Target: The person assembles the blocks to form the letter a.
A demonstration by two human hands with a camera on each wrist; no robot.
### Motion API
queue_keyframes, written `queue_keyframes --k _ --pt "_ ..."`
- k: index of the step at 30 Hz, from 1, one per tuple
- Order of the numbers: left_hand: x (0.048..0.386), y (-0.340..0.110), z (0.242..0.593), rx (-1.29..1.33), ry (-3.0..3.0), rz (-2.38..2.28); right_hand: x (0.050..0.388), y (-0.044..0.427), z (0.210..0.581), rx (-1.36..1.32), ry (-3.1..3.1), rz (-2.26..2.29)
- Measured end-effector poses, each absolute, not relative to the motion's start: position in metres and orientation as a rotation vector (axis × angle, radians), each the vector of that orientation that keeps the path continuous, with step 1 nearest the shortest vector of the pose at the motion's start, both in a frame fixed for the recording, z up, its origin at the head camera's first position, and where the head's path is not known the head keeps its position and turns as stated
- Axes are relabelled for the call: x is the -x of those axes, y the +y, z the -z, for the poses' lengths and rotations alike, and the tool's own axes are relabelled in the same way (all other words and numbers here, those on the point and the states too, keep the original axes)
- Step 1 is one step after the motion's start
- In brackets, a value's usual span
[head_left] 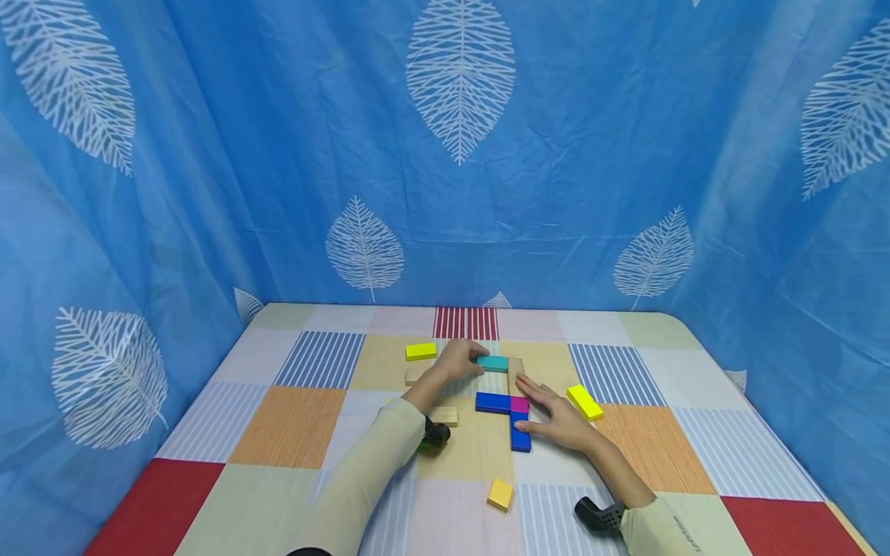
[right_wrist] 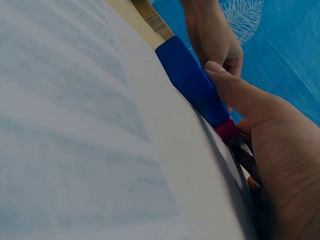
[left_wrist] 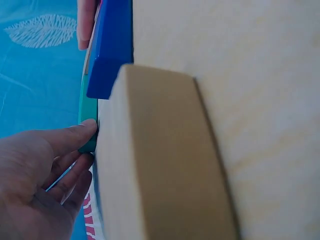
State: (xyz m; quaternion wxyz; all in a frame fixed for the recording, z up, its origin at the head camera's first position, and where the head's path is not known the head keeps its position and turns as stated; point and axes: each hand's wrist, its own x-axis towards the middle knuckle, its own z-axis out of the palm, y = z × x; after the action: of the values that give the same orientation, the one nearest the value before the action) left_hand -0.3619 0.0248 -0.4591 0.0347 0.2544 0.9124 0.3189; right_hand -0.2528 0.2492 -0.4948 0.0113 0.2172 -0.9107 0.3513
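My left hand (head_left: pixel 459 360) pinches the left end of a teal block (head_left: pixel 494 364) between thumb and fingers; the left wrist view shows this grip. The block's far end meets the top of a plain wooden block (head_left: pixel 514 373). Extended fingers of my right hand (head_left: pixel 559 423) touch that wooden block's side, while its thumb rests at a lower blue block (head_left: pixel 520 436). Between the wooden and lower blue blocks sits a magenta block (head_left: pixel 519 405). Another blue block (head_left: pixel 492 402) runs left from the magenta one. In the right wrist view the right fingertips are partly hidden.
Yellow blocks lie at the back left (head_left: pixel 420 352) and to the right (head_left: pixel 585 402). An orange-yellow block (head_left: pixel 500 495) is nearer the front. Two plain wooden blocks, one front (head_left: pixel 445 416) and one back (head_left: pixel 416 377), lie near the left forearm. Blue curtains surround the patchwork-covered table (head_left: pixel 278 502).
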Motion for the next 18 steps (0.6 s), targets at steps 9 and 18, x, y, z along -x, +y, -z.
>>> queue_keyframes --k 9,18 --pt "0.362 0.027 0.458 -0.769 2.799 -0.967 0.253 0.251 0.493 -0.697 -2.825 -1.076" --pt "0.361 0.011 0.455 -0.825 2.69 -1.063 0.253 0.251 0.495 -0.696 -2.834 -1.092"
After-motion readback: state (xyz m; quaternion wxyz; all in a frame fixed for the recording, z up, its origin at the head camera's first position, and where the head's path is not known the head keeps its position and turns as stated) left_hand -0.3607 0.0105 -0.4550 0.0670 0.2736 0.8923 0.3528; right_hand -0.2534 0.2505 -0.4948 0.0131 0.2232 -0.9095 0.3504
